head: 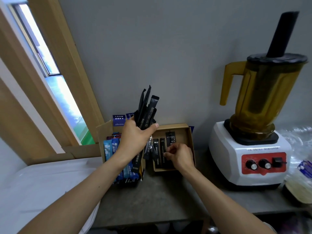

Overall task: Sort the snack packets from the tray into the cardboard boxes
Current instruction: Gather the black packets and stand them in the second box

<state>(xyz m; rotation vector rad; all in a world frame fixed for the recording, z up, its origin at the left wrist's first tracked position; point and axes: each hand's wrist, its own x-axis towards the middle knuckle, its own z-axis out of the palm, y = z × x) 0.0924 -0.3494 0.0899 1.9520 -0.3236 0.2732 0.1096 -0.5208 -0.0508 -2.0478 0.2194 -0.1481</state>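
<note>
1. Snack packets (146, 114), long black sticks, stood fanned upward as a bundle in the left hand (136, 136). Its fingers and thumb were wrapped tight around the bundle's lower part, and a few ends hung down below the palm.
2. That hand was raised above the gap between two boxes, in front of the grey wall (168, 56).
3. To the left stood the tall cardboard box (104, 130), holding upright blue packets (108, 150) with dark ones nearer the camera.
4. To the right, just beside it, lay the shallow cardboard box (173, 126), open at the top.
5. Inside the shallow box, the flat black packets (157, 153) lay side by side along its left part.
6. A lettered black packet (170, 138) with white print lay further back in the same box.
7. The right hand (181, 157) reached into the shallow box with its fingers curled, thumb and fingertips closed on the edge of the flat black packets.
8. Both boxes rested on a grey counter (160, 196) against the wall.
9. A blender (224, 157) with a white base, red control panel and amber jug stood on the counter to the right of the shallow box, apart from it.
10. A white surface (42, 183) lay at the left, below a wood-framed window (55, 81).
11. Crumpled clear plastic (300, 144) lay at the far right edge.
</note>
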